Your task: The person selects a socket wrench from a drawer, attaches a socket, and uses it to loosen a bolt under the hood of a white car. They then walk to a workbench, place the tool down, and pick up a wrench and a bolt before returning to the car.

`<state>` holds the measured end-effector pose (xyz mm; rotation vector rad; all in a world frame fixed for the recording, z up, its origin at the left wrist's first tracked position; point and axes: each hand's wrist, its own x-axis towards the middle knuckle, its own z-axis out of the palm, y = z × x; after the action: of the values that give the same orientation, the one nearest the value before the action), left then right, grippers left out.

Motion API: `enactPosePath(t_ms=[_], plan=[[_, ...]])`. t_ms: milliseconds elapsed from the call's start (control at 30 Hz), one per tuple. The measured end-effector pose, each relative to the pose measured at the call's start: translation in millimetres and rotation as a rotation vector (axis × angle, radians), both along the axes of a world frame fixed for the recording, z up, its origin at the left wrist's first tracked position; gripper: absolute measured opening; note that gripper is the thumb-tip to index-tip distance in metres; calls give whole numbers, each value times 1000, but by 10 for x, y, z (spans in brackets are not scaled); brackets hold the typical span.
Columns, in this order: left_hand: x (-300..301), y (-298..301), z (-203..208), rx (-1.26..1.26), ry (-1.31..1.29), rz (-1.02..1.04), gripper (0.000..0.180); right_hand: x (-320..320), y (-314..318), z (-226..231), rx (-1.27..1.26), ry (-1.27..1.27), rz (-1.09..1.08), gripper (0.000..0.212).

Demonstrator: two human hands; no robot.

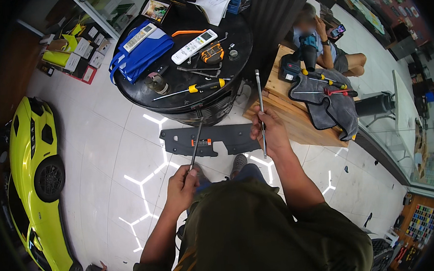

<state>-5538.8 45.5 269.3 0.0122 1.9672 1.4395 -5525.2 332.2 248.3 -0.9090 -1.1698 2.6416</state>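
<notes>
- By the left hand (182,186), closed with the fingers wrapped and the thumb laid along the shaft, the lower end of a slim metal bar tool (196,144) is gripped; the bar is pointed up and away, slightly to the right.
- The far end of that bar is seen against the side of a black drum (243,44); whether the two are touching cannot be told.
- By the right hand (270,132), partly curled, a longer metal rod (259,90) is pinched between thumb and fingers below its middle; it is held nearly lengthwise to the view, with both ends left free.
- The two tools are held well apart, over the floor between the person and the drum.
- Beneath them, a dark plastic panel (237,134) with an orange label is laid on the tiled floor.
- On the drum top, a blue pouch (147,55), a white remote control (194,46), an orange-and-black tape measure (212,53) and a yellow-and-black screwdriver (194,88) are spread.
- To the right, a grey cloth (314,104) is draped over a wooden bench (280,119), with a cordless power tool (292,66) set beside it.
</notes>
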Motion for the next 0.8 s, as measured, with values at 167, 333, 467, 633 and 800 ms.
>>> enactPosePath(t_ms=[167,333,467,633,800], plan=[[158,-21,-86,69,96,-12,21,-300,-7,-90,55,83,50,13],[56,-128,-152,169,28,41,15,-840,302,-231,891,-36,145,15],[-219,-246,-125,139,0,-7,13,-1277,539,-459,1223,-122,96,18],[-456,-458,-195,112,21,-11,16,-1659,637,-418,821,-216,109,22],[-567,-649,-291,69,60,-96,17,-2035,615,-386,678,-233,59,22]])
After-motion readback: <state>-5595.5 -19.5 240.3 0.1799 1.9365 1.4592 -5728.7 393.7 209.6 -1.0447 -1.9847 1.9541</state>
